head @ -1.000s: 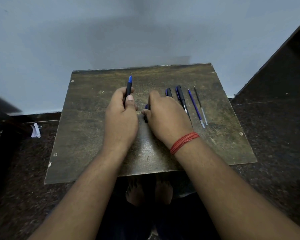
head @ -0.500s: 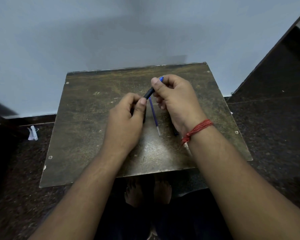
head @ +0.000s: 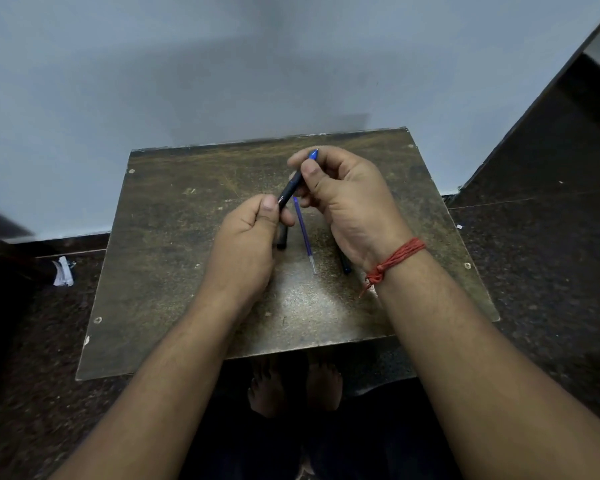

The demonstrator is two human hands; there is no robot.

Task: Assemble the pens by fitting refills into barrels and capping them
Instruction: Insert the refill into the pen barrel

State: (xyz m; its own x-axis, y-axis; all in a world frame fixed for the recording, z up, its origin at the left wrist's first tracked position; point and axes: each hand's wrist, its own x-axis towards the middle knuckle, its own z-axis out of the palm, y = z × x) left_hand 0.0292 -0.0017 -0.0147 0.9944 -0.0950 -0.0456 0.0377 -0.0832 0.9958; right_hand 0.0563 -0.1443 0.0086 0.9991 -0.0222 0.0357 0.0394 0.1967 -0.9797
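Observation:
A black pen barrel [head: 291,190] with a blue tip slants up to the right above the small worn table [head: 174,258]. My left hand [head: 246,244] grips its lower end; my right hand [head: 343,195] pinches the blue tip end between thumb and fingers. A loose blue refill [head: 305,237] lies on the table between my hands. A dark pen part [head: 282,237] lies just beside my left hand. Another dark blue pen piece [head: 345,266] pokes out from under my right wrist; the other parts are hidden by my right hand.
The table stands against a pale blue-grey wall [head: 222,64]. A dark speckled floor [head: 534,271] surrounds it, with a scrap of white paper [head: 63,271] on the left. My bare feet [head: 295,382] show below the table's near edge.
My right hand rose from the table to the pen's tip end. The pen tilted from upright to slanting right. The view shifted, so the parts once at the right lie under my right hand.

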